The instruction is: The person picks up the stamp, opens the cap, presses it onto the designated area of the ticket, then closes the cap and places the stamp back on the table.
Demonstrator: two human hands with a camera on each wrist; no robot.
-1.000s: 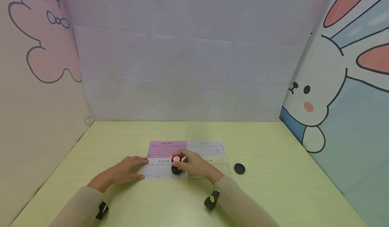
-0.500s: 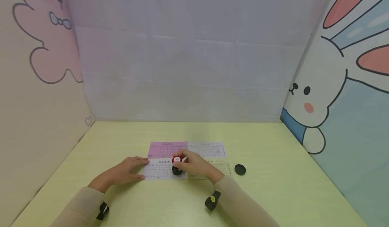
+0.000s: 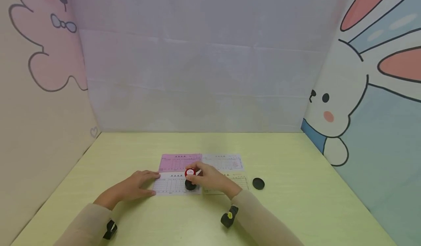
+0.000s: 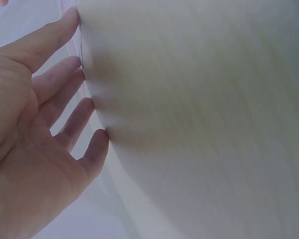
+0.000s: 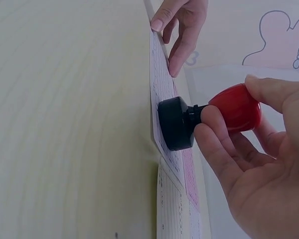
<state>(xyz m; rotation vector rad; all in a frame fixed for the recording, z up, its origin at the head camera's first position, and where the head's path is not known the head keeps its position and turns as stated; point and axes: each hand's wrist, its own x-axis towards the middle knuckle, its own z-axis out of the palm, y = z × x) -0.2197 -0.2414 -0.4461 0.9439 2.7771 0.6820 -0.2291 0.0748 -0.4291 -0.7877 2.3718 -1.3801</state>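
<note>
A round stamp with a red knob handle (image 3: 190,172) and a black base (image 5: 174,123) stands on the right part of the near-left white printed slip (image 3: 169,184). My right hand (image 3: 212,178) grips the red handle between thumb and curled fingers. In the right wrist view, the base's flat face meets the slip, though I cannot tell how hard it presses. My left hand (image 3: 136,184) rests at the slip's left edge, fingertips touching it, fingers spread and fairly straight. The left wrist view shows the same hand (image 4: 45,114) with nothing held.
Beside the white slip lie a pink slip (image 3: 171,162) behind, a pale one (image 3: 223,161) at the back right, and a yellowish one (image 3: 241,182) partly under the right hand. A flat black disc, like a cap (image 3: 258,183), lies right of them. Walls bound the table (image 3: 158,220).
The head view has shifted slightly. Both hands and the stamp hold the same places on the slip.
</note>
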